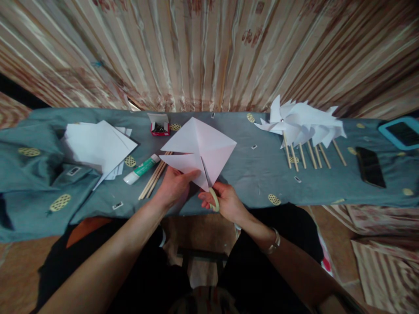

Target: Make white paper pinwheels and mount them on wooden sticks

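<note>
A square sheet of white paper [214, 146] with crease lines lies turned cornerwise in front of me. One slit opens from its left corner and a second runs up from the corner nearest me. My left hand [176, 183] pinches the flap between these slits, thumb on top. In my right hand [227, 200] is a pair of scissors [214, 199] with pale yellow-green handles, fingers in the loops. Their blades sit at the near slit, mostly hidden by the paper. Several wooden sticks [153, 179] lie just left of my left hand, partly under the paper.
A glue stick [141, 169] and a small red open box [160, 127] of dark metal bits are left of the paper. Farther left is a stack of white sheets [98, 146]. Paper pinwheels [304, 122] on sticks, a phone [370, 167] and a blue-framed device [401, 133] lie right on the cloth-covered table [248, 174].
</note>
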Available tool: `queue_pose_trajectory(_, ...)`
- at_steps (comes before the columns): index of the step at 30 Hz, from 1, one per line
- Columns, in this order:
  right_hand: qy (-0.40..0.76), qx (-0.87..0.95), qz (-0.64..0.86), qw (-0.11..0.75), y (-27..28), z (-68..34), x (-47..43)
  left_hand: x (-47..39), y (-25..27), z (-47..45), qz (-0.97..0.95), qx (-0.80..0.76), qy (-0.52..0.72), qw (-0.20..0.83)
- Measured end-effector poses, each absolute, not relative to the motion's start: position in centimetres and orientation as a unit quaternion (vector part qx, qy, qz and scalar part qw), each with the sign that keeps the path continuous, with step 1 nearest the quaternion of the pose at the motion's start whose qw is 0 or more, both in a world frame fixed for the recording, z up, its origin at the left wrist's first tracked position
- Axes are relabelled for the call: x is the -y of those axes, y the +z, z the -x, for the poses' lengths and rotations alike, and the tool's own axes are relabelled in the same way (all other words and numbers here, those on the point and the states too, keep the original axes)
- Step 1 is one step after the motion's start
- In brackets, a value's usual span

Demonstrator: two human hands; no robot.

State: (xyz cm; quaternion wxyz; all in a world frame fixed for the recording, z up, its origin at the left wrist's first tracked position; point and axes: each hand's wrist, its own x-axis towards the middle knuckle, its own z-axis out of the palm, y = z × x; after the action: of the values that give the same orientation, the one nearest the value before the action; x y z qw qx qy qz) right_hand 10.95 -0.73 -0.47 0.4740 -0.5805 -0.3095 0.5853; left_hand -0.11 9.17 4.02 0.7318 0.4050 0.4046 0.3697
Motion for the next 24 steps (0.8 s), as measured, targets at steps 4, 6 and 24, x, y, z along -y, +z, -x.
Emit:
queue_pose_trajectory(4, 0.595, 0.295, 0.579, 0.473, -0.4, -10.8, 0.6, -9.2, 4.0, 0.1, -0.403, -0.404, 0.37, 0.733)
queue_pose_trajectory(6, 0.597, 0.295, 0.578, 0.471, -0.3, -10.9, 0.6, -9.1, 3.9, 0.1, -0.403, -0.403, 0.367, 0.735)
queue_pose_trajectory(24, 0.611, 0.359, 0.578, 0.404, 2.8, -16.1, 0.6, -13.1, 3.9, 1.9, -0.443, -0.403, 0.448, 0.664)
